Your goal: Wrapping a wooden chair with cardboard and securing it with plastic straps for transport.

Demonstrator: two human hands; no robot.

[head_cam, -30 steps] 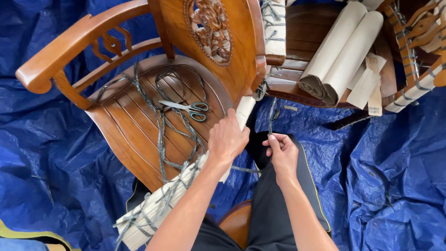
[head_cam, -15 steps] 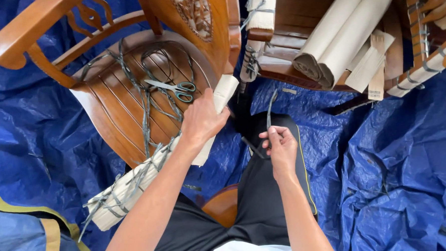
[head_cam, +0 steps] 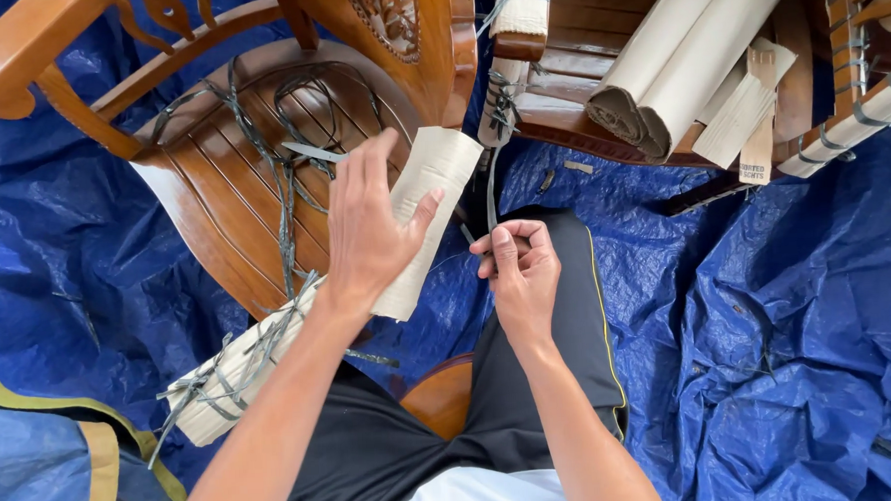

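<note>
Blue tarp (head_cam: 768, 297) floor, wooden chair (head_cam: 263, 188) ahead | I see L hand (head_cam: 365, 234) fingers spread on cardboard sheet (head_cam: 419, 217) wrapping chair leg | R hand (head_cam: 516, 267) pinches dark strap (head_cam: 490, 193) beside it | advise: keep strap taut, wrap flat.

Left hand (head_cam: 364, 229): I've opened it, lifting the beige corrugated cardboard sheet (head_cam: 426, 206) off the leg
Right hand (head_cam: 519, 272): I've closed it into a fist on the dark plastic strap (head_cam: 491, 193)
</note>
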